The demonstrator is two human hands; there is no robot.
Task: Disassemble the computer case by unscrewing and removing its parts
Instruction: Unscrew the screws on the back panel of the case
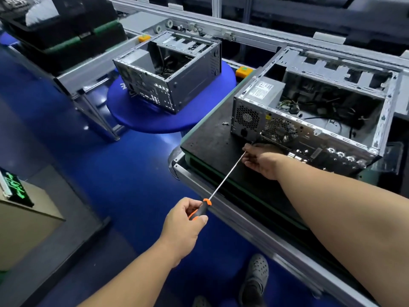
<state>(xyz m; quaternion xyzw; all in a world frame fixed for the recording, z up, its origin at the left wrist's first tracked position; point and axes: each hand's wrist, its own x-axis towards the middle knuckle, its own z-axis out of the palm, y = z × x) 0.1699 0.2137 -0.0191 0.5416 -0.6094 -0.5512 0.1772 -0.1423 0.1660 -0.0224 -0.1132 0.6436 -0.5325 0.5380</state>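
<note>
1. Head view: an open computer case point(309, 111) is seen lying on its side on a black work mat point(212, 140), at about two o'clock in the picture, with its rear panel turned toward the camera.
2. A power supply point(263, 89) is seen inside the case at its left end, and loose cables point(292, 106) lie just beside it.
3. A long screwdriver point(223, 178) with an orange and black handle is gripped by the left hand point(183, 224), at about six o'clock; the fingers are closed around the handle.
4. The shaft is angled up toward one o'clock, and its tip is placed at the lower edge of the rear panel, below the fan grille point(278, 129).
5. The right hand point(259, 160) is held at the tip of the shaft, against the rear panel; its fingers are curled near the shaft, but whether anything is pinched cannot be told.
6. Small screws point(225, 123) are seen on the mat, just beside the left end of the case.
7. A second open case point(168, 72) is set on a blue round table point(155, 120) at eleven o'clock, well apart from the first.
</note>
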